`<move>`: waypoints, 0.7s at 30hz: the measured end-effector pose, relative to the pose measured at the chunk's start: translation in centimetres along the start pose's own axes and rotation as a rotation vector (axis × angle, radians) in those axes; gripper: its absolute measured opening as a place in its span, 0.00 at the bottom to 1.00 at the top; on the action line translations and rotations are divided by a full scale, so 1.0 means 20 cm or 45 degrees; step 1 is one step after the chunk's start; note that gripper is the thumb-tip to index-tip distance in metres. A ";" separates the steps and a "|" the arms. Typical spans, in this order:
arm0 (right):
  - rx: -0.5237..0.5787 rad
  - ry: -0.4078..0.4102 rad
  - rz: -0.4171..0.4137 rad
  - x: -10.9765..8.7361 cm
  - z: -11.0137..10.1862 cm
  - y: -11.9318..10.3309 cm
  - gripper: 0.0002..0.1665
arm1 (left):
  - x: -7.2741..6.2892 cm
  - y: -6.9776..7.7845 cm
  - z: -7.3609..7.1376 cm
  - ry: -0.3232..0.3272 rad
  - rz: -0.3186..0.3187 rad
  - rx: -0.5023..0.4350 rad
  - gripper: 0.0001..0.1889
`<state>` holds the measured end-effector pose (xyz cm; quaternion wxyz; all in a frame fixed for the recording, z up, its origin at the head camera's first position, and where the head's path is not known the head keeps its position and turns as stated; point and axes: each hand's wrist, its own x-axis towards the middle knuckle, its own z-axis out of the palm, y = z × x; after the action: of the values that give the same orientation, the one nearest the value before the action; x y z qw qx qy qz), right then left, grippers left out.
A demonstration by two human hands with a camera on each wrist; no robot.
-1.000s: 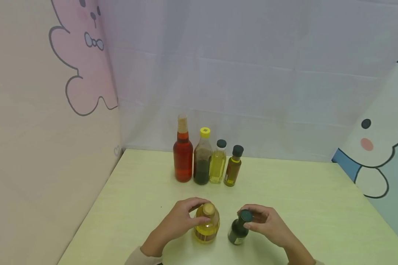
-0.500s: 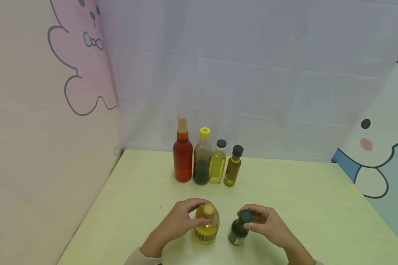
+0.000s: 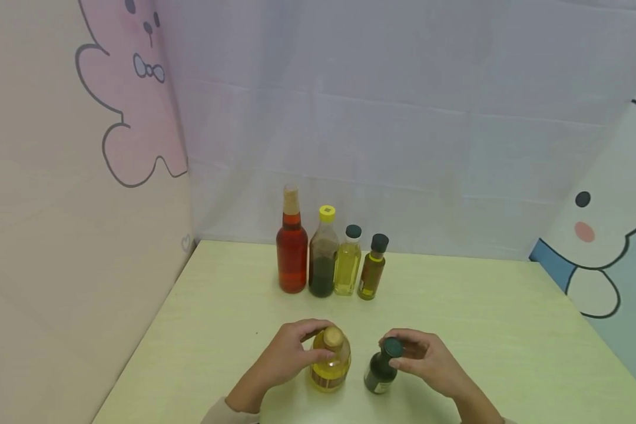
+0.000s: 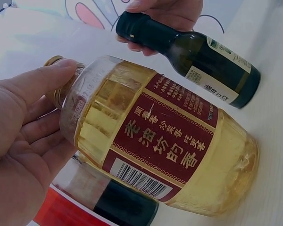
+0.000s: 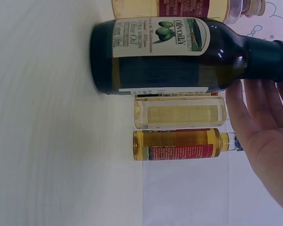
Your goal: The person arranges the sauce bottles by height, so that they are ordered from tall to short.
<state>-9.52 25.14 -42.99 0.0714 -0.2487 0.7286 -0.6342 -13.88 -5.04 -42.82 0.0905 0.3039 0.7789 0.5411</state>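
My left hand [image 3: 291, 354] grips the neck of a squat bottle of yellow cooking oil [image 3: 330, 372], its thumb in front and its fingers behind. The left wrist view shows that oil bottle's dark red label [image 4: 162, 127] and gold cap [image 4: 54, 60]. A short way to the right, my right hand [image 3: 428, 360] holds a small dark green olive oil bottle [image 3: 380, 372] by its neck, below the green cap. Its cream label [image 5: 160, 37] faces the right wrist camera. Both bottles stand on the table, a narrow gap between them.
Behind the hands several bottles stand in a row on the pale table [image 3: 482, 318]: a tall red one [image 3: 292, 259], a dark one with a yellow cap [image 3: 323, 265], a square yellow oil bottle [image 3: 347, 268] and a small amber one [image 3: 371, 274]. A white curtain [image 3: 392, 118] hangs behind.
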 end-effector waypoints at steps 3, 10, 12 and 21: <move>0.002 -0.004 0.001 0.00 0.00 0.00 0.17 | 0.00 0.00 0.00 -0.003 -0.002 -0.021 0.20; -0.001 -0.004 -0.001 0.00 0.00 0.00 0.17 | 0.01 0.00 -0.01 -0.016 -0.001 -0.048 0.19; -0.003 -0.004 -0.002 0.00 0.00 0.00 0.17 | 0.01 0.00 -0.01 -0.017 0.004 -0.052 0.19; 0.009 -0.011 -0.008 0.00 0.00 0.00 0.17 | 0.02 0.01 -0.02 0.007 0.041 -0.039 0.20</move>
<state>-9.62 25.19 -42.95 0.0736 -0.2534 0.7252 -0.6360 -14.37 -5.02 -42.30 0.0843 0.3133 0.7657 0.5554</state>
